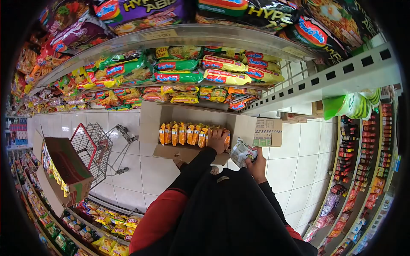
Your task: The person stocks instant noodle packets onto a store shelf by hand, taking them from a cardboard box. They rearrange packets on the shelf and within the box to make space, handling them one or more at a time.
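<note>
An opened cardboard box (149, 128) lies on the floor in front of me, with a row of orange packets (182, 134) standing on edge inside. My left hand (217, 141) reaches into the box from above, its fingers closed over packets at the row's right end. Just outside the box, my right hand (257, 164) grips a silvery, partly see-through plastic packet (243, 152) with some print on it. What the packet contains is too small to make out.
Shelves (166, 32) stacked with instant noodle packs stand ahead. A wire shopping cart (92, 147) and an upright carton (68, 166) are at left. Flattened cardboard (268, 132) lies right of the box. Bottle shelves (363, 158) line the right side; snack bags (106, 219) sit at lower left.
</note>
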Tool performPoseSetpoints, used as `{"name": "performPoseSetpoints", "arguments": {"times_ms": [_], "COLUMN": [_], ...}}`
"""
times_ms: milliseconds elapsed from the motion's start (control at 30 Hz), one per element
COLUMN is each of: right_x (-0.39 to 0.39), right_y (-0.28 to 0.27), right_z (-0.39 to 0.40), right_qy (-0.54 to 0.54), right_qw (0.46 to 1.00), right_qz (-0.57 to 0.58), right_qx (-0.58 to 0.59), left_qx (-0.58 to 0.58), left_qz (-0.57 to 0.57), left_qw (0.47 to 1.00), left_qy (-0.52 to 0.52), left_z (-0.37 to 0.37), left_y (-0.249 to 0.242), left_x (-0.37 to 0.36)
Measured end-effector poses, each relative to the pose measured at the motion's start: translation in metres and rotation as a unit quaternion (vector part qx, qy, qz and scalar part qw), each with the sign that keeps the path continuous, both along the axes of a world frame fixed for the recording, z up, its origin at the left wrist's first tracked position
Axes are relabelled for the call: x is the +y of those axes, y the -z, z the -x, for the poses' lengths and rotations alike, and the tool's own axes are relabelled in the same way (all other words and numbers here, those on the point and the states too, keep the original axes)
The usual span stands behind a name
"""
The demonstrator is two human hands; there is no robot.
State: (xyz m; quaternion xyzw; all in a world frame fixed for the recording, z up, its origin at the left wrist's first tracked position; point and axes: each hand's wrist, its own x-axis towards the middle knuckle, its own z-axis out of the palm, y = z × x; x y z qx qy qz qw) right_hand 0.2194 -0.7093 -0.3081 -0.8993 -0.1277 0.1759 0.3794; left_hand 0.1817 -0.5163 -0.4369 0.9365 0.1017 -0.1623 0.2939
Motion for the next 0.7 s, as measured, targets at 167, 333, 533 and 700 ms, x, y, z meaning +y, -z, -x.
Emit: {"name": "performPoseSetpoints", "arguments": {"times_ms": [167,333,533,700], "right_x": [0.017,0.042,0.096,0.168], "right_y": [-0.006,-0.04,-0.093,-0.124], "right_z": [-0.003,-0.01,0.001,0.033], "right_qy": [0.008,-0.058,-0.21,-0.292], "right_qw": [1.0,0.997,0.977,0.935], "right_qz": [-0.019,-0.025,-0.048,-0.186], "right_qx": [0.013,-0.043,-0.008,0.083], "left_qx": [-0.125,-0.117,-0.12,-0.172], "left_qz": [-0.039,0.013,0.018,-0.065], "left_qw": [0.991,0.992,0.961,0.887], "left_qy": [-0.015,-0.043,-0.249,-0.425], "left_z": [0.025,0.091,0.241,0.37], "left_y": [-0.029,-0.095,-0.156,-0.258], "left_x": [0.007,0.027,0.075,0.111]}}
